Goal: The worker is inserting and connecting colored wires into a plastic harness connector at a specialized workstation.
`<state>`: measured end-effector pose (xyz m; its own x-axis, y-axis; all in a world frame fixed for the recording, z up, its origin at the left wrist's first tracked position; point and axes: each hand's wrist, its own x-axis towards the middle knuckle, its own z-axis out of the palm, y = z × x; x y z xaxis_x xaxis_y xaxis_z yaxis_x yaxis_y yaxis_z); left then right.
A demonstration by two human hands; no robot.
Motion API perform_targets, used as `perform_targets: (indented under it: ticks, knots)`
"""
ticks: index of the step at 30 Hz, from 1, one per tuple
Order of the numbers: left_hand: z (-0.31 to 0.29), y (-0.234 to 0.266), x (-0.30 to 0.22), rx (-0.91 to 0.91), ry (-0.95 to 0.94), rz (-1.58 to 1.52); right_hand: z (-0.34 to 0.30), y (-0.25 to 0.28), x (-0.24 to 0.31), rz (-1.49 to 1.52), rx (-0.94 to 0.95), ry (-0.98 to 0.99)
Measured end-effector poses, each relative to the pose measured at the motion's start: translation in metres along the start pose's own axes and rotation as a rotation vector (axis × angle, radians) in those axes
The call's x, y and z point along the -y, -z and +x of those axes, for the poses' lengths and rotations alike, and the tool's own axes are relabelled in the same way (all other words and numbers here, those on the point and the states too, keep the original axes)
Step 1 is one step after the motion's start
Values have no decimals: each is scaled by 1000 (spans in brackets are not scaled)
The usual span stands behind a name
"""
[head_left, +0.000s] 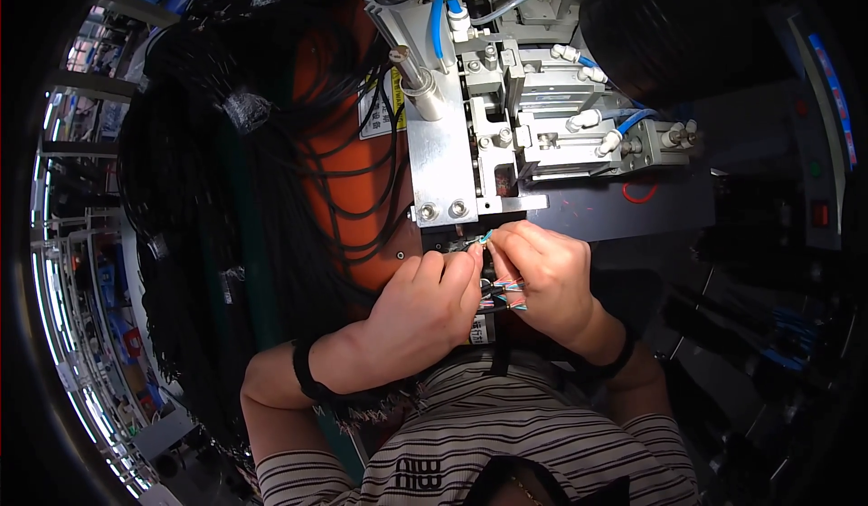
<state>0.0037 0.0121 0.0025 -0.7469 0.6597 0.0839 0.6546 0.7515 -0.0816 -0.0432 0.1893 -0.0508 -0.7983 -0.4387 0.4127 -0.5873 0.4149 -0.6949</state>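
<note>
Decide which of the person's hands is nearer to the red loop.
Right. The right hand is below and left of the red loop in the picture; the left hand lies farther left.

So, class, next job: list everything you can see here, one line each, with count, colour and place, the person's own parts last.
Thin wires: several, multicoloured, at the hands
Machine: one, silver-grey, top centre
Air tubes: several, blue, on the machine
Loop: one, red, on the dark plate
Dark plate: one, grey, right of the machine
Cables: too many to count, black, left
Surface: one, orange, behind some cables
Control panel: one, dark, right edge
Wristbands: two, black, one per arm
Shirt: one, striped, bottom
Left hand: one, bare, fingertips at the wires
Right hand: one, bare, likewise
</note>
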Motion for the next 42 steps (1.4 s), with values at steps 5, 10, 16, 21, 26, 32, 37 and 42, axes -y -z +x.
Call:
perform_targets:
  ticks: [5,10,16,21,26,32,37,42]
  knots:
    - [1,0,-1,17,3,0,-1,-4,-5,4,-30,41]
    - [0,1,-2,0,15,9,-4,-5,-3,-7,-87,86]
    - [2,0,-7,22,19,64,-1,0,1,-70,11,46]
    - [3,1,-6,25,3,78,0,-1,-2,-37,-39,78]
    - [2,-2,-2,5,21,8,1,3,-4,-41,15,84]
    - [-2,-2,1,12,48,-125,-5,-5,-4,22,-71,89]
    - [2,1,-1,-2,31,-17,-3,-8,-8,34,-139,106]
    - [0,-2,-1,24,47,-59,-1,-4,-9,62,-38,28]
